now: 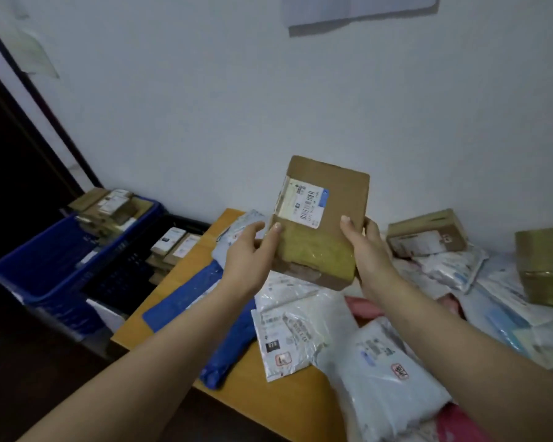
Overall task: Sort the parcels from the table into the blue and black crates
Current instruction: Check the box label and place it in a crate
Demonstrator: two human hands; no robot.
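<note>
Cardboard parcel (320, 218) sits up in the air between our two hands, lifted clear of the worktop (160, 307) and tilted so its labelled face looks back at us. Our left hand (249, 250) grips its left edge, thumb on the front face and fingers behind; our right hand (364, 247) grips the right edge the same way, thumb laid on the front and fingertips curling round the far side. So both hands are clamped on the one box, set apart by its width.

Its long axis runs up and away from us, leaning a little to the right, with the shipping label (304, 202) on the upper left part of the face and a band of yellowish tape across the lower part.

What the coming move turns on, as we judge it, is that both crates lie off to our left and lower than the box. Blue crate (45, 266) stands farthest left, with cardboard boxes already heaped at its far end; black crate (122, 275) stands between it and the worktop's left edge and also holds a few small boxes. Our left hand is the nearer one to either crate, so the carry would go leftward and down, across the blue mailer bag (198, 282) lying at the worktop's left side.

Many soft mailer bags (380, 371) and two further cardboard boxes (428, 237) remain on the worktop to our right.
</note>
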